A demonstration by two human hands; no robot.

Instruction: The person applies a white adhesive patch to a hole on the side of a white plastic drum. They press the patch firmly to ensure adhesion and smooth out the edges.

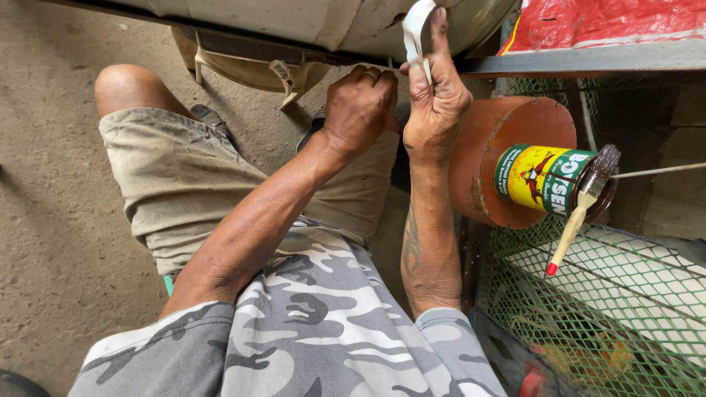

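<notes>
On the left lay a bare grey concrete floor (51,242), and over it the crouching person's knee in creased khaki shorts (176,176); a grey camouflage shirt (309,331) filled the near edge of the view; the left hand (360,106), a ring on one finger, was clenched into a fist just under the lower edge of a scuffed white metal body panel (309,22) at the far side, and whether it gripped anything could not be told; touching it on the right, the right hand (435,103) pinched a narrow white strip of tape (413,29) between thumb and curled fingers, the forefinger stretched up along the strip to the panel's edge, where the strip hung in a loop; the work in hand appeared to be handling that strip at the panel's rim, only part of it lying against the metal; a further move, by this reckoning, would call for a steady pinch and an even line along the edge; to the right sat a rust-brown round drum (507,158), on it a small paint tin with a yellow and green label (540,180) and a cream-handled, red-tipped paintbrush (581,213) laid across its mouth; green wire mesh (610,316) lay near, red plastic sheeting (603,22) far.
</notes>
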